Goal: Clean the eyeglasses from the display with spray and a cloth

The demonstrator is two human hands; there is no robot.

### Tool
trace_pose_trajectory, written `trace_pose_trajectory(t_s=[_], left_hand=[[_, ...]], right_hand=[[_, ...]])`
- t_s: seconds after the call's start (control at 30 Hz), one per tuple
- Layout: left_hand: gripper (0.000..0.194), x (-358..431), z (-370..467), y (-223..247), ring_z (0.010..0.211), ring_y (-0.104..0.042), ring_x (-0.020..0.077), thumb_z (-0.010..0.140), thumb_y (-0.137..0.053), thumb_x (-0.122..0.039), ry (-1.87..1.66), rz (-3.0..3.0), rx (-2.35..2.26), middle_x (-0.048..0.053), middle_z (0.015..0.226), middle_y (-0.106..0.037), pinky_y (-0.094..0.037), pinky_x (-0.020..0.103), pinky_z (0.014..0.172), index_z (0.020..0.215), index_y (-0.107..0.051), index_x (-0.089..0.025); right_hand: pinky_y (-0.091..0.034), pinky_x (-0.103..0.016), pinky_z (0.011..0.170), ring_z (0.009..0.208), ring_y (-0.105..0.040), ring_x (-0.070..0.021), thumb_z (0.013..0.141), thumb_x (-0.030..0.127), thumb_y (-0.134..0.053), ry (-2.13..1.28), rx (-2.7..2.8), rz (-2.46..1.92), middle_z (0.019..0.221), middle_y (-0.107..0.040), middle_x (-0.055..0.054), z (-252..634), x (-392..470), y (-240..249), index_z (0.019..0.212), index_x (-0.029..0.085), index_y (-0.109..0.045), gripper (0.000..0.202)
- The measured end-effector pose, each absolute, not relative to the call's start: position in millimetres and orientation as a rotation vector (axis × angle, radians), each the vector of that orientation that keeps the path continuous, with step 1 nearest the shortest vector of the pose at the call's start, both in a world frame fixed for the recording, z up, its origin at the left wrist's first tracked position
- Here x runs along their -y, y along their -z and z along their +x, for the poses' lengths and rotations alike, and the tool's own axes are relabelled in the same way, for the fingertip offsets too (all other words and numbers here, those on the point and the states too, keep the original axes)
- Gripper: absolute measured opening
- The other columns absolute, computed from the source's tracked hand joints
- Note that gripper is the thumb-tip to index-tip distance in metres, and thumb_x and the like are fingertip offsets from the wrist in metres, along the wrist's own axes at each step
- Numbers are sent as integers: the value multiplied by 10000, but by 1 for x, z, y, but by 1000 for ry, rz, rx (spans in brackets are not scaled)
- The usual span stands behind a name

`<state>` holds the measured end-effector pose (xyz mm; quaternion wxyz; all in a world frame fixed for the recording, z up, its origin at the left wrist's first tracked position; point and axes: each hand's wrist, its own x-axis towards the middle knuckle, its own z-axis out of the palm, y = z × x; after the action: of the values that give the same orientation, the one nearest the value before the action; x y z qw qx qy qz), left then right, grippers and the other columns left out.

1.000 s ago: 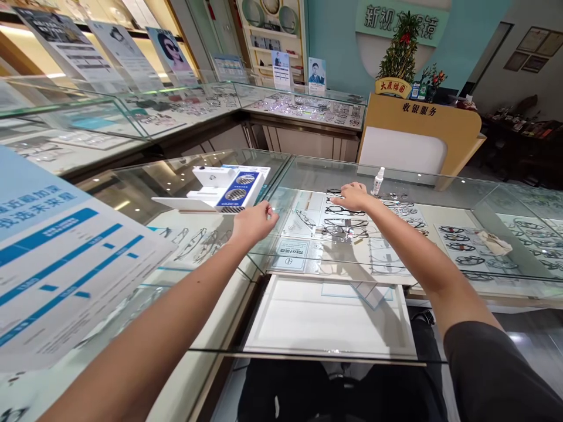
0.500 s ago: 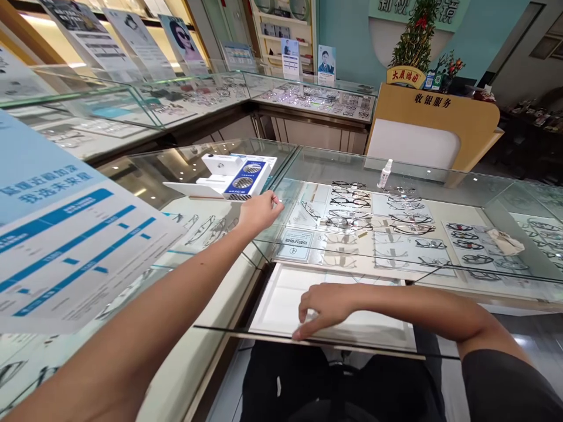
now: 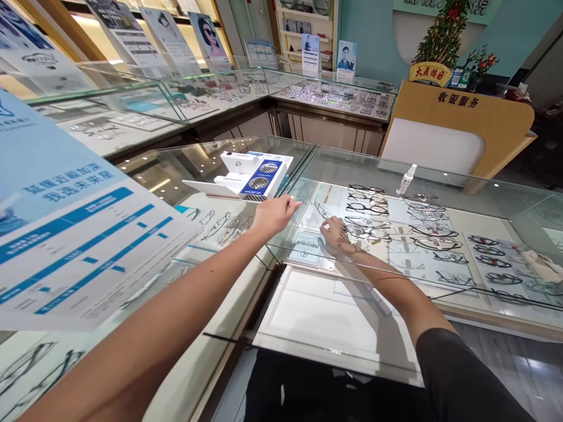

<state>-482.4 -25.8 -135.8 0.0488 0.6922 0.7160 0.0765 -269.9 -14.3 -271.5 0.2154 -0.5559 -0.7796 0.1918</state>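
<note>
My left hand (image 3: 275, 215) rests on the glass counter top beside an opened white and blue box (image 3: 263, 177). Its fingers are curled together, and I cannot make out anything in them. Under the glass, inside the display case, my right hand (image 3: 335, 233) reaches in with bent fingers somewhat apart. It is just in front of a single pair of eyeglasses (image 3: 323, 211) and left of a column of dark-framed eyeglasses (image 3: 367, 208). A printed card (image 3: 304, 248) lies close to its wrist. The pulled-out white drawer (image 3: 316, 310) is below my right forearm.
A large blue and white leaflet (image 3: 88, 234) stands at the left. A white spray bottle (image 3: 406, 180) stands on the glass, and a cloth (image 3: 543, 265) lies farther right. More eyeglasses (image 3: 497, 258) sit in the case. Beyond is a yellow cashier counter (image 3: 461, 111).
My right hand has moved from the drawer's front edge forward into the display case, near the eyeglasses. My left hand has kept its place on the glass. The view has shifted slightly left.
</note>
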Motion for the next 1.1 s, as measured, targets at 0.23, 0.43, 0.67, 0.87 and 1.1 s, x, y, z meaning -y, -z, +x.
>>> trace_pose_trajectory(t_s=[0.23, 0.43, 0.67, 0.87, 1.1], left_hand=[[558, 30, -480, 133, 875, -723, 292, 1062, -407, -709, -261, 2050, -2143, 75, 811, -753, -376, 345, 669, 816, -578, -239], [477, 30, -480, 135, 907, -730, 315, 1057, -450, -655, -254, 2042, -2169, 70, 811, -752, -385, 350, 686, 864, -604, -247], [256, 32, -477, 131, 960, -756, 321, 1070, -420, -398, -299, 2003, -2166, 67, 939, -788, -463, 364, 756, 1157, -604, -242], [255, 30, -477, 127, 986, -762, 327, 1060, -407, -394, -267, 2012, -2183, 72, 981, -804, -494, 378, 784, 1159, -590, -247], [323, 30, -475, 125, 1073, -754, 358, 1079, -362, -379, -274, 2044, -2207, 122, 1096, -807, -518, 399, 844, 1185, -623, -220]], right_hand=[[-371, -488, 1186, 1439, -436, -355, 1052, 333, -512, -589, 2117, -1762, 1567, -588, -204, -304, -38, 274, 1410, 120, -672, 446], [-317, -514, 1192, 1411, -464, -399, 1052, 366, -515, -587, 2112, -1860, 1480, -628, -293, -323, -58, 280, 1325, 28, -711, 477], [-317, -550, 1223, 1431, -462, -395, 1044, 290, -509, -554, 2062, -1829, 1494, -628, -259, -324, -55, 260, 1368, 69, -697, 435], [-328, -474, 1295, 1480, -454, -329, 1048, 284, -488, -618, 2026, -1746, 1515, -614, -182, -310, -6, 230, 1513, 132, -618, 506], [-477, -430, 1202, 1323, -641, -310, 950, 247, -687, -1019, 2149, -1598, 1317, -758, -98, -277, 106, 209, 1198, 263, -817, 281]])
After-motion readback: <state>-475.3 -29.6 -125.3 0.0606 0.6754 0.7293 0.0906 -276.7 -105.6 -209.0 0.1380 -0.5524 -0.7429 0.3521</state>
